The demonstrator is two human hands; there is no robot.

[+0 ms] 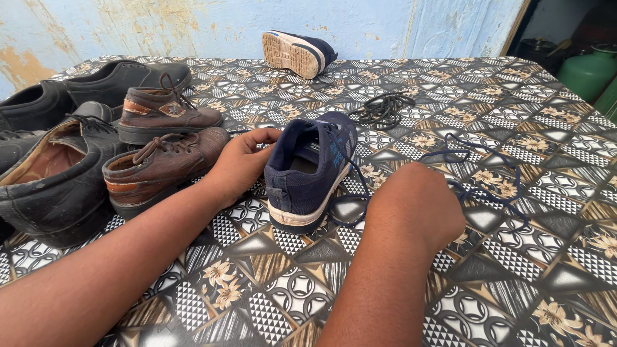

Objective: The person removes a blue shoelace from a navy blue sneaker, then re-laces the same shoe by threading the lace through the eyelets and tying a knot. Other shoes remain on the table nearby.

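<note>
While the left hand [243,162] grips the navy shoe [312,168] at frame centre, the right hand [421,204] is closed on its lace [479,190] over the worktop [514,257].

Bright, even daylight, soft shadows, sharp focus, slight edge distortion.

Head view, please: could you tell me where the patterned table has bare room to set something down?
The table is bare in front, between the forearms, and along the far right edge beyond the blue lace. Another patch lies between the black laces and the tipped sneaker. The left is crowded with brown shoes and black shoes; the centre holds the navy sneaker.
</note>
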